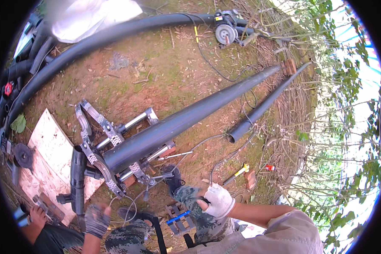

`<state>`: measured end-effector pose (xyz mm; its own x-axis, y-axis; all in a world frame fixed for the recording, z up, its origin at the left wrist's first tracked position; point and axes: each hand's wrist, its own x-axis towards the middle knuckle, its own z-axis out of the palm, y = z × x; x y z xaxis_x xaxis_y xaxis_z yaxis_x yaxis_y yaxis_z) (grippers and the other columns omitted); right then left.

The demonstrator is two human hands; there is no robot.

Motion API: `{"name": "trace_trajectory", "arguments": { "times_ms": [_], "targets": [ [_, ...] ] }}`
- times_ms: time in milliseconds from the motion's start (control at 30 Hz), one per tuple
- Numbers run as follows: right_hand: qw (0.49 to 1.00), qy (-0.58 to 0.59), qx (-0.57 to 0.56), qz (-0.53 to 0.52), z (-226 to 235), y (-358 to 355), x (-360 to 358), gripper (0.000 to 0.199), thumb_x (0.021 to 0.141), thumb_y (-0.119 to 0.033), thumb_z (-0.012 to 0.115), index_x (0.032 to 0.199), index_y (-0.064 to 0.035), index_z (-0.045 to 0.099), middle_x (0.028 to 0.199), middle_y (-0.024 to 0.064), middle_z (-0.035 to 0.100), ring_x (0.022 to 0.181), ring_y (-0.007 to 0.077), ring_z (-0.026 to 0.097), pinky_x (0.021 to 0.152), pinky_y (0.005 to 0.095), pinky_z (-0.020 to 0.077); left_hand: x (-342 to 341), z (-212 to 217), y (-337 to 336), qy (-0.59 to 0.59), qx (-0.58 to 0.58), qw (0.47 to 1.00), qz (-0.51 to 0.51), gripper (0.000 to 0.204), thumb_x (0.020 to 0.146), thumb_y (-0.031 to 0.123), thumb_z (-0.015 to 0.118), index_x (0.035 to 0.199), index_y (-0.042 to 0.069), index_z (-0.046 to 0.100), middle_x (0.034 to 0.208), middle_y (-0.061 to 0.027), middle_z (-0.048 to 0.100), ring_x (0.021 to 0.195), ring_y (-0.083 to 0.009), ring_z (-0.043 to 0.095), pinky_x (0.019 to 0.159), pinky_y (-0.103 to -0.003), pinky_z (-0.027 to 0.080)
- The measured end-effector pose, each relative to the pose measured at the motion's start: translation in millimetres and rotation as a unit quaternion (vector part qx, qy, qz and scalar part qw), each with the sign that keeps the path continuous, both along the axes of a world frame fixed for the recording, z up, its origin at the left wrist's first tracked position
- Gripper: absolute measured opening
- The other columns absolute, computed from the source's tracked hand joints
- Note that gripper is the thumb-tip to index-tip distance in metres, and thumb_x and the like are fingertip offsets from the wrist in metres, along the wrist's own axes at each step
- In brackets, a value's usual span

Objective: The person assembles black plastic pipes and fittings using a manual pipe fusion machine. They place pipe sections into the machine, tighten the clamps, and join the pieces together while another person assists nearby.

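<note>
My right hand (219, 202), in a white glove, is curled closed above my camouflage-trousered knee. A thin cable (211, 172) runs up to its fingers; whether it is gripped or passes behind cannot be seen. My left hand (97, 221), in a grey glove, is blurred near the lower end of a black branched pipe fitting (77, 178). That fitting stands beside a metal pipe clamp frame (98, 167) with jaws and slide rods. A long black pipe (190, 116) lies through the frame, its near end close to the fitting.
A co-worker's bare hand (38, 216) is at lower left by a plywood board (51, 144). A second pipe (262, 110), a hammer (240, 171), a red can (269, 168) and a motor tool with a disc (226, 33) lie on the ground. Branches (292, 144) line the right.
</note>
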<state>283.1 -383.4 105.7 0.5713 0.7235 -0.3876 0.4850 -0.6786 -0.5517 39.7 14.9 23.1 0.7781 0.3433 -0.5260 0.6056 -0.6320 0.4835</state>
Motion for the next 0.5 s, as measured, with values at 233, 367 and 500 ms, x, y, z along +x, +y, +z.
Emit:
{"name": "trace_trajectory", "arguments": {
  "times_ms": [233, 367, 500],
  "targets": [
    [0.994, 0.0, -0.003, -0.113, 13, -23, -54, 0.022, 0.083, -0.027, 0.066, 0.093, -0.0077, 0.066, 0.086, 0.0195, 0.067, 0.087, 0.0397, 0.065, 0.078, 0.0511, 0.0518, -39, 69, -110, 0.199, -0.095, 0.951, -0.218, 0.031, 0.089, 0.03, 0.069, 0.106, 0.003, 0.07, 0.091, -0.0153, 0.072, 0.081, -0.0321, 0.07, 0.077, -0.042, 0.056],
    [0.976, 0.055, -0.143, -0.155, 28, -53, -86, 0.034, 0.085, -0.035, 0.067, 0.106, -0.0088, 0.068, 0.103, 0.0172, 0.069, 0.102, 0.0368, 0.066, 0.089, 0.0491, 0.052, 5, 114, -140, 0.199, -0.148, 0.96, -0.131, 0.031, 0.089, 0.029, 0.069, 0.107, 0.003, 0.07, 0.092, -0.0144, 0.073, 0.082, -0.0306, 0.07, 0.078, -0.041, 0.056],
    [0.942, 0.104, -0.2, -0.249, 67, -68, -70, 0.046, 0.086, -0.04, 0.068, 0.12, -0.0085, 0.066, 0.118, 0.0183, 0.067, 0.117, 0.0367, 0.062, 0.1, 0.0476, 0.0493, 72, 158, -159, 0.189, -0.163, 0.966, -0.068, 0.031, 0.089, 0.028, 0.07, 0.108, 0.004, 0.07, 0.094, -0.0136, 0.073, 0.084, -0.0291, 0.069, 0.079, -0.04, 0.055]
  ]
}}
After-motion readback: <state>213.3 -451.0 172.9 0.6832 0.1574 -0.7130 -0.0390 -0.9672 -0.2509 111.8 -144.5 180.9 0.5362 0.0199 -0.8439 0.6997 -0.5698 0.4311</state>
